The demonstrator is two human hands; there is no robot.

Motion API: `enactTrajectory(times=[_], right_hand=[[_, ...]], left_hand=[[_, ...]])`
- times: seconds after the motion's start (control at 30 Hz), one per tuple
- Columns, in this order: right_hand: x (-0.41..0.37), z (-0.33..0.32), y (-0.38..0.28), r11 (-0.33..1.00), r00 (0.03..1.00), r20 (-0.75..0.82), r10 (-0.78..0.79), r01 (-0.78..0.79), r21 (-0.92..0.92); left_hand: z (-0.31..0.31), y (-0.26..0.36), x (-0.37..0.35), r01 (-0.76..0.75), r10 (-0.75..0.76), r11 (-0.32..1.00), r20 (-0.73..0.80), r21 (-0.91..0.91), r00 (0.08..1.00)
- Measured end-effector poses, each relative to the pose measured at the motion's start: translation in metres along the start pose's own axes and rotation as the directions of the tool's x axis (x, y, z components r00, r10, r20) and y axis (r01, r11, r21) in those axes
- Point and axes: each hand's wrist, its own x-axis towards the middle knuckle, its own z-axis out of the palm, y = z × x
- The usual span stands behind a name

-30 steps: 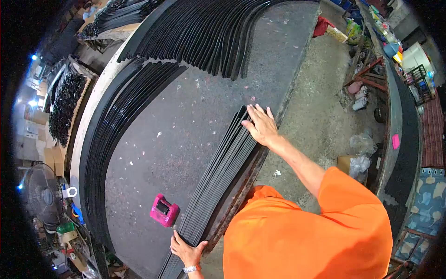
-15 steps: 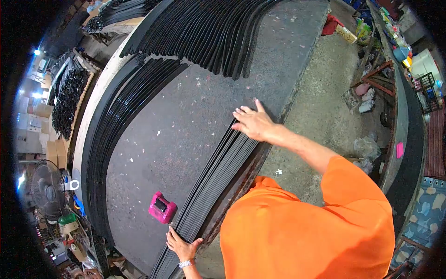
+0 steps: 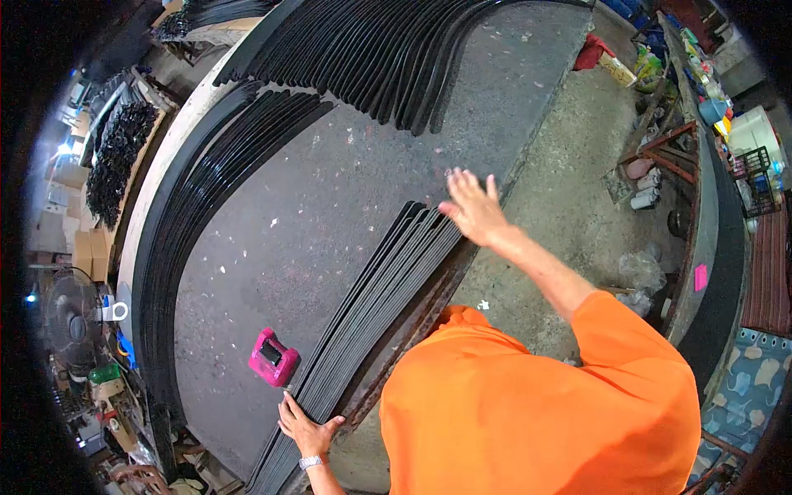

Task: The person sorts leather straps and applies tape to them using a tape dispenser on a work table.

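Long dark strips (image 3: pixel 371 305) lie side by side in a bundle along the near edge of the dark table (image 3: pixel 247 247). My left hand (image 3: pixel 305 427) rests on the lower part of the bundle, fingers apart, with a watch on the wrist. At the bundle's upper end, my right hand (image 3: pixel 477 210) is spread with its fingers apart, over the table's edge and close to the strip ends. A pink object with a black middle (image 3: pixel 274 356) sits on the table just left of the bundle, above my left hand.
More black strips (image 3: pixel 355 58) lie fanned at the table's far end, and another curved bundle (image 3: pixel 165 247) runs along its left side. A fan (image 3: pixel 74 318) stands at far left. A cluttered rack (image 3: pixel 676 157) is on the right, beyond the concrete floor.
My right hand has moved right, off the top of the bundle, uncovering the strip ends. My left hand stays on the strips. The view has shifted slightly.
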Motion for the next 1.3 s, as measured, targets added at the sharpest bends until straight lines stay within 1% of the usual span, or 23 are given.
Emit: enactTrajectory(times=[0.03, 0.13, 0.17, 0.23, 0.27, 0.3, 0.4, 0.5, 0.53, 0.6, 0.7, 0.77, 0.83, 0.87, 0.9, 0.97, 1.03, 1.07, 1.1, 1.17, 1.2, 1.23, 1.3], right_hand=[[0.002, -0.005, 0.006, 0.997, 0.999, -0.025, 0.046, -0.044, 0.063], [-0.013, 0.007, -0.025, 0.978, 0.989, 0.1, -0.112, 0.128, -0.163], [-0.008, 0.022, -0.016, 0.944, 0.984, 0.008, -0.181, 0.176, -0.28], [-0.012, -0.019, -0.052, 0.896, 0.953, -0.06, -0.296, 0.255, -0.364], [-0.017, -0.019, -0.071, 0.876, 0.923, -0.088, -0.374, 0.32, -0.362], [-0.02, -0.009, -0.087, 0.859, 0.877, -0.093, -0.472, 0.434, -0.272], [-0.045, 0.024, -0.158, 0.706, 0.708, 0.041, -0.705, 0.707, -0.045], [-0.071, 0.059, -0.215, 0.584, 0.563, 0.202, -0.802, 0.809, 0.065], [-0.076, 0.074, -0.227, 0.54, 0.522, 0.213, -0.826, 0.841, 0.035], [-0.08, 0.081, -0.237, 0.534, 0.512, 0.235, -0.826, 0.845, 0.035], [-0.086, 0.07, -0.242, 0.558, 0.532, 0.302, -0.791, 0.83, 0.003], [-0.092, 0.071, -0.234, 0.537, 0.529, 0.285, -0.799, 0.842, -0.056], [-0.106, 0.072, -0.246, 0.568, 0.571, 0.298, -0.765, 0.816, -0.104], [-0.111, 0.073, -0.256, 0.578, 0.591, 0.336, -0.733, 0.802, -0.151], [-0.113, 0.083, -0.265, 0.591, 0.608, 0.336, -0.719, 0.79, -0.166], [-0.118, 0.09, -0.271, 0.645, 0.677, 0.347, -0.648, 0.731, -0.222], [-0.115, 0.079, -0.286, 0.6, 0.63, 0.321, -0.708, 0.775, -0.197], [-0.113, 0.071, -0.292, 0.591, 0.621, 0.322, -0.715, 0.782, -0.197], [-0.111, 0.068, -0.292, 0.561, 0.595, 0.312, -0.74, 0.803, -0.2], [-0.107, 0.061, -0.289, 0.53, 0.56, 0.31, -0.768, 0.828, -0.182], [-0.109, 0.059, -0.288, 0.542, 0.576, 0.319, -0.753, 0.817, -0.196], [-0.111, 0.06, -0.285, 0.559, 0.6, 0.34, -0.724, 0.799, -0.22], [-0.115, 0.069, -0.275, 0.561, 0.614, 0.335, -0.715, 0.789, -0.249]], left_hand=[[0.0, 0.002, 0.001, 0.001, -0.001, 1.0, 0.003, 0.002, 1.0], [0.0, 0.002, 0.002, 0.025, -0.025, 1.0, 0.006, 0.001, 1.0], [0.002, -0.002, 0.001, -0.009, 0.009, 1.0, -0.027, -0.026, 1.0], [0.004, 0.0, 0.004, -0.062, 0.061, 0.998, -0.115, -0.004, 0.992], [0.002, -0.001, 0.006, -0.074, 0.07, 0.997, -0.123, -0.033, 0.99], [-0.003, 0.005, 0.003, -0.039, 0.037, 0.999, -0.131, -0.007, 0.991], [0.0, 0.003, 0.0, 0.025, -0.035, 0.997, -0.14, -0.073, 0.99], [0.002, -0.004, -0.001, 0.012, -0.027, 0.994, -0.134, -0.108, 0.991], [0.01, -0.011, 0.001, -0.044, 0.023, 0.993, -0.184, -0.107, 0.983], [0.016, -0.018, 0.005, -0.122, 0.094, 0.986, -0.221, -0.115, 0.971], [0.012, -0.018, 0.004, -0.134, 0.098, 0.981, -0.234, -0.141, 0.967], [0.009, -0.017, 0.002, -0.137, 0.09, 0.97, -0.228, -0.199, 0.97], [0.012, -0.018, 0.0, -0.152, 0.091, 0.964, -0.267, -0.219, 0.96], [0.01, -0.02, 0.001, -0.139, 0.086, 0.962, -0.222, -0.235, 0.971], [0.018, -0.025, 0.0, -0.194, 0.117, 0.943, -0.277, -0.271, 0.954], [0.009, -0.051, -0.005, -0.291, 0.225, 0.908, -0.234, -0.303, 0.946], [-0.001, -0.093, -0.026, -0.263, 0.183, 0.925, -0.284, -0.275, 0.941], [-0.02, -0.12, -0.033, -0.209, 0.162, 0.912, -0.158, -0.354, 0.974], [-0.015, -0.146, -0.042, -0.209, 0.146, 0.933, -0.223, -0.292, 0.964], [-0.015, -0.19, -0.056, -0.165, 0.143, 0.964, -0.119, -0.208, 0.983], [-0.006, -0.209, -0.061, -0.144, 0.121, 0.967, -0.117, -0.212, 0.986], [0.012, -0.228, -0.071, -0.199, 0.167, 0.974, -0.245, -0.11, 0.955], [0.045, -0.258, -0.077, -0.216, 0.204, 0.976, -0.284, -0.011, 0.937]])
